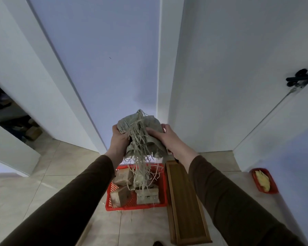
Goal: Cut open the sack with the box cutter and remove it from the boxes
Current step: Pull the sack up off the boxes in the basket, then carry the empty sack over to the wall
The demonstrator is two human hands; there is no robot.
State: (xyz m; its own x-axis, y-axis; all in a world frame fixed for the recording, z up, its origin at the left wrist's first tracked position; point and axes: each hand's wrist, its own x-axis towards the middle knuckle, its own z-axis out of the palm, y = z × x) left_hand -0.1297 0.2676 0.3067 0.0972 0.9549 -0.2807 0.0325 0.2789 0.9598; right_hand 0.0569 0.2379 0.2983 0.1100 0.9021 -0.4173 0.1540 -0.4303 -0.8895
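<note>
A crumpled grey woven sack (140, 134) with long frayed pale strands is held up in the air above a red plastic basket (163, 183) on the floor. My left hand (118, 139) grips its left side and my right hand (165, 138) grips its right side. The loose strands dangle down into the basket. Three brown cardboard boxes (122, 194) lie in the basket, bare of the sack. The box cutter is not visible.
A long brown wooden box (185, 206) lies on the tiled floor just right of the basket. A small red tray (272, 189) with yellow items sits at the right by a white door. White walls and door frames stand close ahead; an open doorway is at the left.
</note>
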